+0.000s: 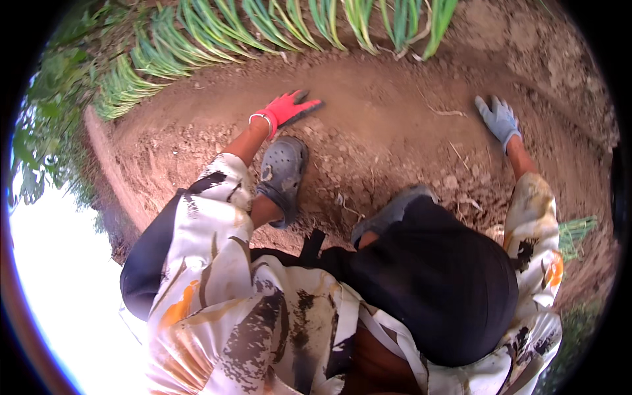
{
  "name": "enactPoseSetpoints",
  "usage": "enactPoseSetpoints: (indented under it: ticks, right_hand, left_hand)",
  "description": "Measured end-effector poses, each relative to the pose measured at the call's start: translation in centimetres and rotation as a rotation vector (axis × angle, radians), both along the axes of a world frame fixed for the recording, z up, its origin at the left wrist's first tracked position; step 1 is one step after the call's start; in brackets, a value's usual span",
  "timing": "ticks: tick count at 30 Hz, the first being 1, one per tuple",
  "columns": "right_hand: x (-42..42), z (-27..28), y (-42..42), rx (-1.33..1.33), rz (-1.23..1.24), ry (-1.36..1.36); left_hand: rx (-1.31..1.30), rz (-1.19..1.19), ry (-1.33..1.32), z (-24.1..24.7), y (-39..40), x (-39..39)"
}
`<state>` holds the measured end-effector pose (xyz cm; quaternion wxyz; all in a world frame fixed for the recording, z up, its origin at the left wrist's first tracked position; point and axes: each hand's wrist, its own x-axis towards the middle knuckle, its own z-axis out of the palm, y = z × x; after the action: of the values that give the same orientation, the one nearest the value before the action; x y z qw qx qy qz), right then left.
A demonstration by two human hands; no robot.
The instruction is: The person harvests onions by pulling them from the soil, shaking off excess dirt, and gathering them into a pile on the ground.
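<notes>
My left hand (289, 109), in a red glove with a dark palm and a bangle at the wrist, rests palm down on or just above brown soil (375, 103), its fingers spread. To the far right, my right hand (497, 118) wears a pale blue-grey glove; its fingers are apart and it too lies against the soil. Neither hand holds anything. Beyond them a curved row of green leafy seedlings, like onion plants (316, 22), lies along the soil with the pale root ends towards me. A thin dry root (447, 113) lies between the hands.
My feet in grey clogs (284, 170) stand on crumbly soil near the hands. More green seedlings (576, 237) lie at the right beside my sleeve. Leafy plants (44, 118) border the left side. A raised soil ridge (558, 103) runs at the upper right.
</notes>
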<state>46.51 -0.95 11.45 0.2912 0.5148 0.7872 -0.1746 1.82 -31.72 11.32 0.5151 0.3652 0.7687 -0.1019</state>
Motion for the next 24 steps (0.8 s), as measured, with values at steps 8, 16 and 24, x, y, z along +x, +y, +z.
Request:
enactPoseSetpoints:
  ticks: [8, 16, 24]
  right_hand:
    - [-8.0, 6.9, -7.2, -0.314, 0.137, 0.216]
    - [-15.4, 3.2, -14.1, -0.383, 0.181, 0.745]
    - [-8.8, -1.3, -2.2, 0.018, -0.209, -0.006]
  left_hand:
    - [0.277, -0.671, -0.080, 7.1, 3.1, 9.9]
    - [0.541, -0.259, -0.104, 1.3, 2.2, 1.9]
    - [0.838, -0.611, -0.272, 3.6, 5.5, 13.4]
